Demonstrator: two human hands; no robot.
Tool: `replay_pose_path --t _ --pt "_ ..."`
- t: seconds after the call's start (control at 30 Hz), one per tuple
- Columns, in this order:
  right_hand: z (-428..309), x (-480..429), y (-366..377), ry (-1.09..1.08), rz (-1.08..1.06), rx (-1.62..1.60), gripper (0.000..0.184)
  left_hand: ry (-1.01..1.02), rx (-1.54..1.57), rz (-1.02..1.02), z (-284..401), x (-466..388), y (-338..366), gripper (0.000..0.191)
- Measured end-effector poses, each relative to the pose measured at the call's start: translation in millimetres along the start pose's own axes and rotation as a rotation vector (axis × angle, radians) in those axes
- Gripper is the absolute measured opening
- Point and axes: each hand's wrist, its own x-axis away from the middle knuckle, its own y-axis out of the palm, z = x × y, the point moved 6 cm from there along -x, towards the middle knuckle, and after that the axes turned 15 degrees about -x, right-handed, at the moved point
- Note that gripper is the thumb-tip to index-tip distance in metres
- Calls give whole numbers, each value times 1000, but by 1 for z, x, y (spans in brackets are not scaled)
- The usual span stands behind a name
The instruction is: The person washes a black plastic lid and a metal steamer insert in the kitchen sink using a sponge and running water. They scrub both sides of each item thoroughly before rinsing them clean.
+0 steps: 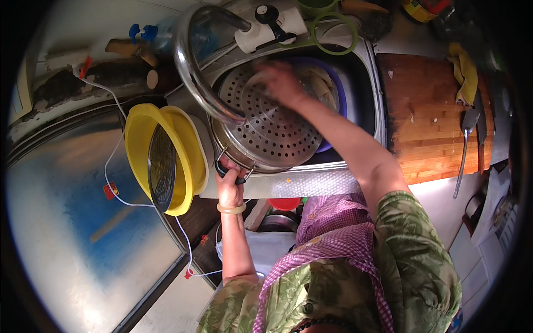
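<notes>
My left hand (231,177) grips the black side handle (222,170) of a round stainless steel steamer pan (266,125). Its perforated bottom, full of small holes, faces me. The pan leans over the sink (366,87), beneath the curved metal faucet spout (183,62). My right hand (279,81) is over the far part of the perforated surface, blurred by motion. Whether it holds anything cannot be made out. Behind the pan, partly covered by it, a purple-blue basin (342,89) sits in the sink with a pale cloth-like item (320,83) inside.
Left of the sink stand yellow plastic basins (135,145) with a dark perforated disc (161,168) in them. On the right, a wooden cutting board (424,116) bears a spatula (463,145), a knife (481,125) and a yellow cloth (464,75). A white cord (109,154) hangs at left.
</notes>
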Motion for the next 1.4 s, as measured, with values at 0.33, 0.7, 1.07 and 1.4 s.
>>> replay_pose_path --t 0.33,0.7,1.07,1.4 --pt "-122 132 -2 -233 -62 86 26 17 161 -3 -15 -1 1 24" --pt "96 130 -24 -97 -433 1099 38 102 -123 144 36 13 -1 28" --pt "-30 89 -63 240 198 -440 35 62 -155 107 22 -2 -7 29" --pt "-177 15 32 -445 -157 251 16 252 -610 70 29 2 9 33"
